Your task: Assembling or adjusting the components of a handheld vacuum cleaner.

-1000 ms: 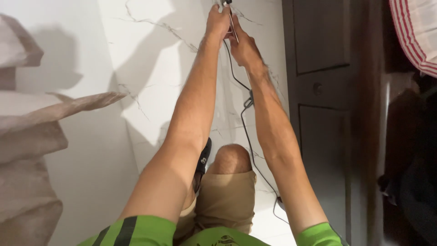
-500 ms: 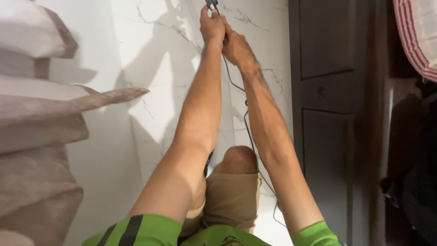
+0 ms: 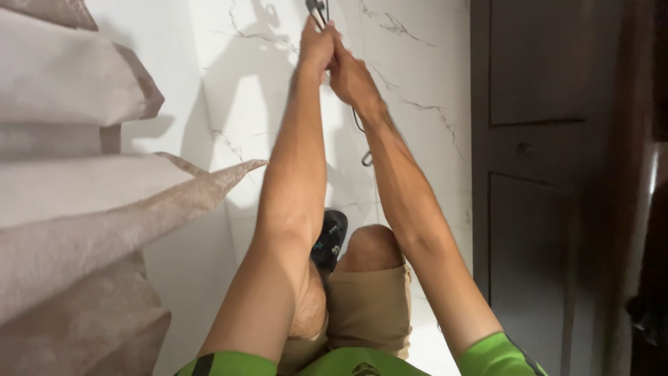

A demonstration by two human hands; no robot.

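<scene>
Now higher — left hand and right hand pinch black cable.

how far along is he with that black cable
Done: both hands have hold of the black cable near its top end; the left hand and right hand are pressed together, arms stretched out over the white marble floor. In hand: a small dark piece at the frame's top edge, too cropped to identify. Left: the cable hangs loose beside the right forearm, not gathered.
</scene>
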